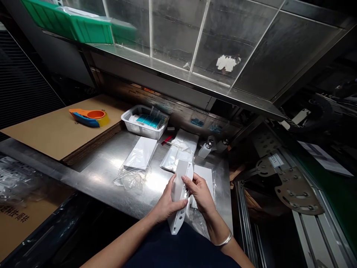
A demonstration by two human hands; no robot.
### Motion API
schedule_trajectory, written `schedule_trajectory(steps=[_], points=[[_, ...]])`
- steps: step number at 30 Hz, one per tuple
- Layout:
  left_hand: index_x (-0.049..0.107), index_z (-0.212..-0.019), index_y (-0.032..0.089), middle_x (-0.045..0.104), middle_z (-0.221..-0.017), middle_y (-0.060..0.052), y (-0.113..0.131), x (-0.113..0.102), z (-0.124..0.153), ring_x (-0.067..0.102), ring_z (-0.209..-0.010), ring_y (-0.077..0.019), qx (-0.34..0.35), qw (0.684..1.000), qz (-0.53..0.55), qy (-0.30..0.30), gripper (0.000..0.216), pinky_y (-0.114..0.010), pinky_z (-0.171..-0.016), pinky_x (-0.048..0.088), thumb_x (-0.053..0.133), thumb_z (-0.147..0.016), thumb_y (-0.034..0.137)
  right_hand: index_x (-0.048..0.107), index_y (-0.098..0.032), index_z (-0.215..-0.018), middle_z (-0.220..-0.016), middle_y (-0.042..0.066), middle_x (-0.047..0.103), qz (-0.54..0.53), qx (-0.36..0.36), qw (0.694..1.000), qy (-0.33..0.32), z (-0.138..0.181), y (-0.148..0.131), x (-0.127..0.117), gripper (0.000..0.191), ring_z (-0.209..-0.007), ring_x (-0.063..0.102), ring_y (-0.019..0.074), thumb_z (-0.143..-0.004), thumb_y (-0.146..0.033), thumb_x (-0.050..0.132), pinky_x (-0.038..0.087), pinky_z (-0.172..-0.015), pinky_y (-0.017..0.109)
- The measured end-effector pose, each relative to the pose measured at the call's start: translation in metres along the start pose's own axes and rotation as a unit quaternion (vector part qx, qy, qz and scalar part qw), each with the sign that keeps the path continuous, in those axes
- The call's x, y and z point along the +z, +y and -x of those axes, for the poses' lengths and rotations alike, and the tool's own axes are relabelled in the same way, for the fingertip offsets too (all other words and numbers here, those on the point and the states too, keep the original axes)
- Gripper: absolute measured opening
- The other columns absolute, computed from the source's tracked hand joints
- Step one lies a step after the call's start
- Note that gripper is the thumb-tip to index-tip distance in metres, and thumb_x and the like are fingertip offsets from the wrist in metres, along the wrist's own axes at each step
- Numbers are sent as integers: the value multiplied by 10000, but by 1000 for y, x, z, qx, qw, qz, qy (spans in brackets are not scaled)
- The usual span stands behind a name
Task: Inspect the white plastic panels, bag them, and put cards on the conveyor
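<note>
A long white plastic housing [180,178] with slots and round holes along its edge is held tilted over the front of the metal bench. My left hand [167,203] grips its left side, thumb laid across the slotted edge. On the other side my right hand [201,191] holds the upper part, thumb pressed on the edge and fingers curled behind. Behind the housing lie a clear plastic bag with white contents [170,158] and a crumpled white cloth [181,144]. Under my right hand is a white flat piece in clear film [205,175].
A bagged white sheet [141,153] lies on the metal bench [107,175]. Behind stand a white basket [132,126] and a pump bottle [205,149], near a red tool [166,140]. A tape dispenser [90,117] sits on stacked cardboard [50,130]. A metal shelf [178,76] overhangs the back; a green conveyor [331,193] runs right.
</note>
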State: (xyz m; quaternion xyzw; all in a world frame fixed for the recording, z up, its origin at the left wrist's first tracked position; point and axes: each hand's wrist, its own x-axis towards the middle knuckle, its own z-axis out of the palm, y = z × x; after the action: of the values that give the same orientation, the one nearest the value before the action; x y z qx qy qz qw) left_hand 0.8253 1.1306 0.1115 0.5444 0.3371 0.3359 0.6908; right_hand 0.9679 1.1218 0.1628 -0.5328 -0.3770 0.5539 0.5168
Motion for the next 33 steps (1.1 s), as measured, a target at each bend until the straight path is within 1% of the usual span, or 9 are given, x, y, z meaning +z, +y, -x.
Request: schedule_trajectory(steps=[8,10,12,16,20,25,28,31,33], points=[[-96,-1420,292,314,-1364,-142,-4,-1,4,351,-1261,-302,-33,997,60,-23,1015,-421,-958,398,666,-752,355,585,-186,-935,-797,3,624,-18,3,998,-62,4,-7,8,292,-752,595,184,-686,-262,717,466,-687,295],[-79,-1422,316,258,-1402,-139,-7,-7,2,339,-1270,-318,17,1000,-4,-7,996,-457,-988,364,659,-753,336,583,-198,-982,-860,12,624,4,-24,996,-87,9,-9,6,299,-818,589,196,-711,-255,695,461,-732,305],[-23,-1427,341,157,-1448,-128,-8,-18,-4,225,-1320,-359,125,983,-134,30,1037,-518,-1045,260,710,-693,315,594,-204,-981,-897,19,616,70,-75,989,-107,16,-9,4,262,-842,573,196,-735,-242,675,449,-755,308],[47,-1418,403,33,-1473,-93,-2,-45,-18,69,-1338,-431,356,876,-325,12,1201,-587,-1048,166,832,-510,350,602,-200,-856,-845,29,600,244,-229,934,-126,30,1,-1,109,-791,535,187,-760,-160,636,420,-717,297],[21,-1414,417,10,-1474,-104,7,-54,-23,100,-1327,-455,407,842,-355,-9,1231,-592,-1014,231,839,-495,376,574,-240,-987,-846,26,598,287,-351,879,-147,34,11,-2,306,-780,519,177,-760,-35,558,406,-696,294],[0,-1411,425,11,-1475,-91,5,-53,-21,97,-1332,-443,431,826,-362,7,1249,-574,-1026,220,841,-491,337,566,-248,-948,-784,15,566,291,-391,858,-161,34,13,0,315,-746,524,170,-750,-6,532,407,-650,286],[48,-1406,438,12,-1480,-74,2,-49,-21,93,-1331,-444,405,846,-347,21,1207,-586,-1033,196,835,-492,400,554,-243,-992,-833,28,575,292,-367,873,-132,31,13,1,273,-779,543,174,-778,-74,564,443,-674,289],[-3,-1420,380,133,-1467,-103,10,-38,-23,231,-1314,-369,228,945,-210,107,986,-540,-1016,277,674,-707,452,423,-251,-1254,-1128,80,554,248,-284,926,-11,26,11,-2,504,-993,549,211,-791,-242,623,473,-830,337],[-76,-1426,311,247,-1432,-127,18,-31,-25,358,-1257,-300,103,979,-75,160,814,-483,-989,344,475,-847,465,335,-250,-1345,-1228,92,517,212,-222,950,66,22,9,-8,628,-1074,530,228,-794,-352,617,471,-871,348]])
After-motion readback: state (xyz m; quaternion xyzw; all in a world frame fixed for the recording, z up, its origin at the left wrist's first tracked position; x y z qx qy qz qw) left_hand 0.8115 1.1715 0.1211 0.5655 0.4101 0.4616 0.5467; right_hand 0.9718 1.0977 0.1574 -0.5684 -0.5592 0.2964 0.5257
